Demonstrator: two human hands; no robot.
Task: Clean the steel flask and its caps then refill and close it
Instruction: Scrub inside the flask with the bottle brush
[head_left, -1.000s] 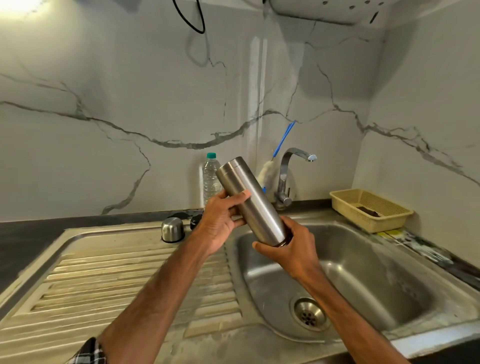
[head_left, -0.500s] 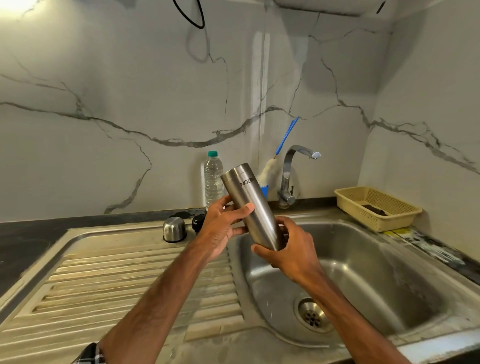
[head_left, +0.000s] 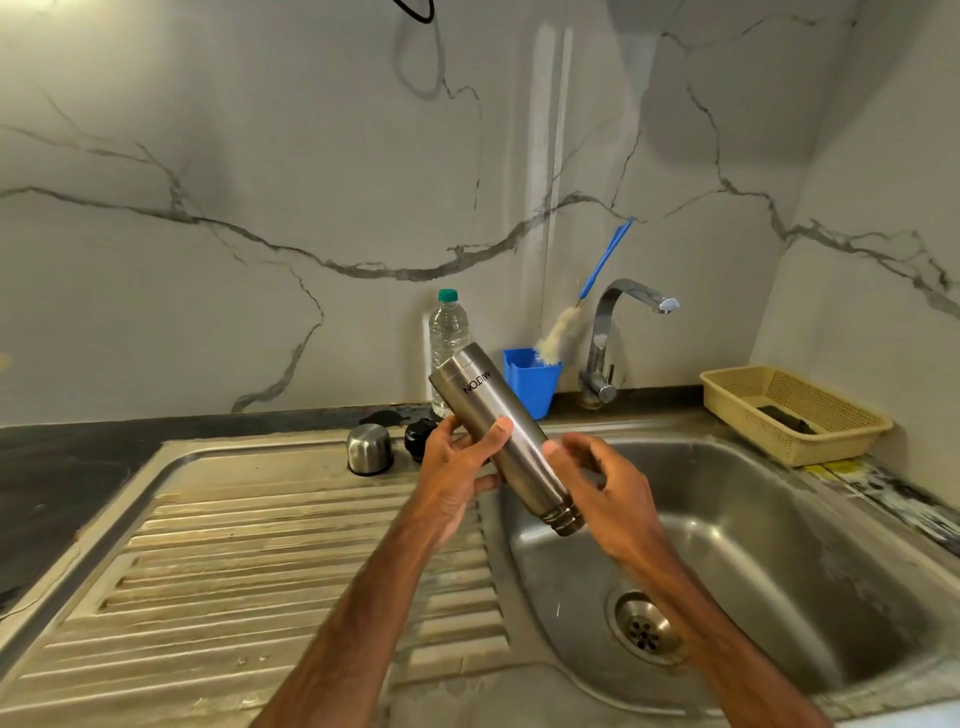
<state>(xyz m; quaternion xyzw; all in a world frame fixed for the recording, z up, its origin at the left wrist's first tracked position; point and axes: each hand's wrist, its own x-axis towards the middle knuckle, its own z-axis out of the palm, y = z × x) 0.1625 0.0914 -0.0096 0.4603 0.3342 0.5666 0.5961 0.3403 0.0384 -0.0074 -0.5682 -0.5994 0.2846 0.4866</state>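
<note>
The steel flask (head_left: 498, 415) is upside down and tilted, its open threaded mouth pointing down and right over the sink basin (head_left: 779, 545). My left hand (head_left: 457, 467) grips the middle of its body. My right hand (head_left: 608, 499) is at the mouth end with its fingers spread loosely; one fingertip touches the flask. The steel outer cap (head_left: 369, 449) and the black inner cap (head_left: 420, 439) stand on the back of the drainboard (head_left: 260, 545), left of the flask.
A plastic water bottle (head_left: 448, 332) with a green lid, a blue cup (head_left: 530, 382) holding a bottle brush (head_left: 561, 332), and the tap (head_left: 623, 296) line the back wall. A beige basket (head_left: 789, 441) sits right of the sink. The drain (head_left: 644, 626) lies below the flask.
The flask has come lower and now tilts more steeply. My right hand has loosened from a grip round the mouth end to spread fingers. My head has moved closer.
</note>
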